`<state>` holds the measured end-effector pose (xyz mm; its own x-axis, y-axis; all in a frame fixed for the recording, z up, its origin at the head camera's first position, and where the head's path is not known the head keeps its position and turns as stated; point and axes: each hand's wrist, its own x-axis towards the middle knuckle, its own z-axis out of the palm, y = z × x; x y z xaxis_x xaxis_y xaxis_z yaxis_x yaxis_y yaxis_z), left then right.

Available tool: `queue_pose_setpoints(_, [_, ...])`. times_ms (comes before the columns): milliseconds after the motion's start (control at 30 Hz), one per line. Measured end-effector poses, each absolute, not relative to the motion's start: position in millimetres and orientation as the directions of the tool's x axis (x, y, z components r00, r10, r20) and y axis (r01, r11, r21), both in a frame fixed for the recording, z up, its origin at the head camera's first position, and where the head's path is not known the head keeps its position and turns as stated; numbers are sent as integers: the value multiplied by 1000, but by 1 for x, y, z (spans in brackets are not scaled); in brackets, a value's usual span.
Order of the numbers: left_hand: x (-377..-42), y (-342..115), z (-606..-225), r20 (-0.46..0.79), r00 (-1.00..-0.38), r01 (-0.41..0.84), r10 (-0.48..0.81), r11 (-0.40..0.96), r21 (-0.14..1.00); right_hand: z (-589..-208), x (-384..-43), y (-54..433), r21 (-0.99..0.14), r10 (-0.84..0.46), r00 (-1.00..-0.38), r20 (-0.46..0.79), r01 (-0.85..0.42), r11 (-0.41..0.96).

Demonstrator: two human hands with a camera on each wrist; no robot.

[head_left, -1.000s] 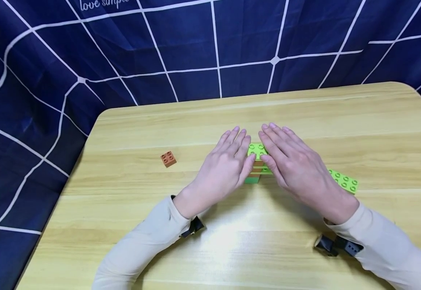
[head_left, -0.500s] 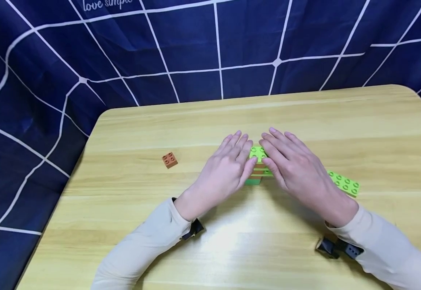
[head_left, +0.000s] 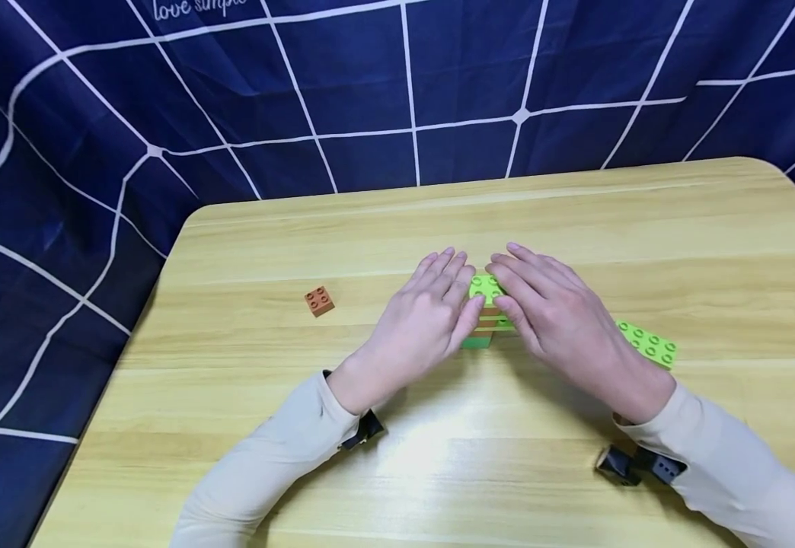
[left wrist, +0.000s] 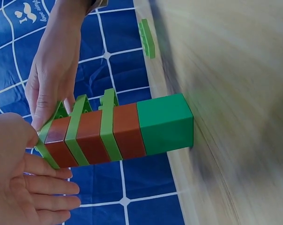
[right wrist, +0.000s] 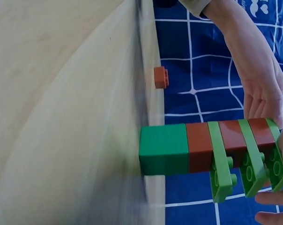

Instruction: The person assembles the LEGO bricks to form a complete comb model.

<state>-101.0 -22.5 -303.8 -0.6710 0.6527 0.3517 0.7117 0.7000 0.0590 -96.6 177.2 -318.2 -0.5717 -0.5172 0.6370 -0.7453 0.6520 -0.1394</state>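
A tower of toy building bricks stands upright on the table, its dark green brick (left wrist: 165,124) at the bottom. Above that, brown bricks (right wrist: 200,147) alternate with light green plates that jut out to one side. The topmost light green plate (head_left: 486,287) shows between the two hands. On its left, the left hand (head_left: 421,320) is held palm down with straight fingers, thumb right at the plate's edge. From the right, the right hand (head_left: 562,320) lies over the plate's jutting end, fingers also straight. The right hand hides part of the tower in the head view.
A loose brown brick (head_left: 319,301) lies to the left on the wooden table (head_left: 397,487). Right of the tower lies a loose light green plate (head_left: 647,345), partly behind the right wrist. A dark blue cloth with white lines (head_left: 466,68) hangs behind the table.
The right hand's fingertips have come slightly toward the left hand and nearer the person. The tower and the loose pieces stay where they were.
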Motion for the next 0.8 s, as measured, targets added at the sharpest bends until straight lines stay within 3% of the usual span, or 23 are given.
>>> queue_pose_setpoints(233, [-100,-21,-304,353,-673,705,650,708,41,-318,-95,180,-116,-512,-591,623,-718,686])
queue_pose_setpoints(433, [-100,-21,-304,357,-677,702,644,710,50,-314,-95,187,-171,-521,-624,583,-721,672])
queue_pose_setpoints(800, [-98,-29,-297,333,-689,699,643,712,69,-307,-98,189,-207,-555,-624,550,-746,633])
